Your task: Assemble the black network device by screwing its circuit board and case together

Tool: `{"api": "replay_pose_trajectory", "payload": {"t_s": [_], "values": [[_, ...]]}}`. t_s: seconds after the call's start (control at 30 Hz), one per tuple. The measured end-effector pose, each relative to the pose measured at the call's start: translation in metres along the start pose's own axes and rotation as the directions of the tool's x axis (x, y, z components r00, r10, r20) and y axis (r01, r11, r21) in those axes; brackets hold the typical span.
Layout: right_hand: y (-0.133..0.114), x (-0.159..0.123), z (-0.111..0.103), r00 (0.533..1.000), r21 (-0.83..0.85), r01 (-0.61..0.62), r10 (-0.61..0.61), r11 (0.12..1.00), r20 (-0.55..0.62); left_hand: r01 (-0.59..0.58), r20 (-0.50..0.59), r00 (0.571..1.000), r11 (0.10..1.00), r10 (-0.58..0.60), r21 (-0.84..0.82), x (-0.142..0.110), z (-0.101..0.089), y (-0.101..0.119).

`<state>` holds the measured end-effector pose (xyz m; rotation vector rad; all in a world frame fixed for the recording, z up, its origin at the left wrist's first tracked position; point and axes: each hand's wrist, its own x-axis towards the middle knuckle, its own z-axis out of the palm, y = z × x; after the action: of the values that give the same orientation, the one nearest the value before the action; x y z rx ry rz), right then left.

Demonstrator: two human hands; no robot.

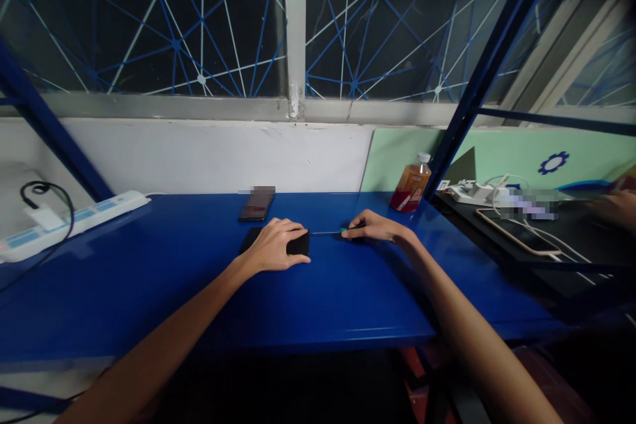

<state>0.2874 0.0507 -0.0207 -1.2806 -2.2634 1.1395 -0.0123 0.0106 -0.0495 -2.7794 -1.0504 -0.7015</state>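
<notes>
My left hand [275, 246] lies over a flat black rectangular object [299, 245] on the blue tabletop. Thumb and index finger reach to its right end; the palm hides much of the rest, and its exact kind does not show. My right hand [370, 228] pinches the green and black handle of a slim screwdriver [325, 233]. The thin metal shaft points left, level with the table, and its tip meets or nearly meets the object's right edge. Behind my left hand rests a dark phone [257, 204].
A blue table [298, 305] carries a white power strip [74, 225] with a plugged-in black cable at left. A bottle of reddish drink [411, 183] stands at the back right. Beyond a blue frame post, another phone [519, 232] and cables lie near another person's hand [621, 207].
</notes>
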Motion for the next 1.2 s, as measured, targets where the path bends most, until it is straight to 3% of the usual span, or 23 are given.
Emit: {"api": "replay_pose_trajectory", "payload": {"t_s": [0.1, 0.27, 0.43, 0.67, 0.97, 1.2], "values": [[-0.001, 0.001, 0.003, 0.999, 0.010, 0.035, -0.035, 0.999, -0.010, -0.007, -0.001, 1.000, 1.000, 0.007, -0.002, 0.000, 0.000, 0.000], [0.002, 0.006, 0.011, 0.995, 0.165, 0.032, -0.047, 0.986, 0.087, -0.007, -0.007, 1.000, 1.000, 0.007, -0.004, 0.000, 0.000, 0.001], [0.004, 0.007, 0.011, 0.997, 0.004, 0.060, -0.060, 0.998, -0.055, -0.011, -0.018, 1.000, 1.000, 0.011, -0.017, 0.001, 0.000, 0.000], [0.001, 0.004, 0.004, 0.998, -0.134, 0.055, -0.060, 0.989, -0.036, -0.005, 0.014, 1.000, 1.000, 0.005, 0.009, 0.001, 0.000, 0.001], [0.002, 0.009, 0.015, 1.000, -0.019, 0.010, -0.011, 1.000, -0.024, -0.027, 0.019, 0.999, 1.000, 0.027, 0.010, 0.000, -0.003, 0.002], [0.001, 0.008, 0.013, 0.996, -0.111, 0.038, -0.047, 0.993, -0.082, 0.044, 0.125, 0.991, 0.999, -0.044, 0.002, 0.002, -0.010, 0.004]]}}
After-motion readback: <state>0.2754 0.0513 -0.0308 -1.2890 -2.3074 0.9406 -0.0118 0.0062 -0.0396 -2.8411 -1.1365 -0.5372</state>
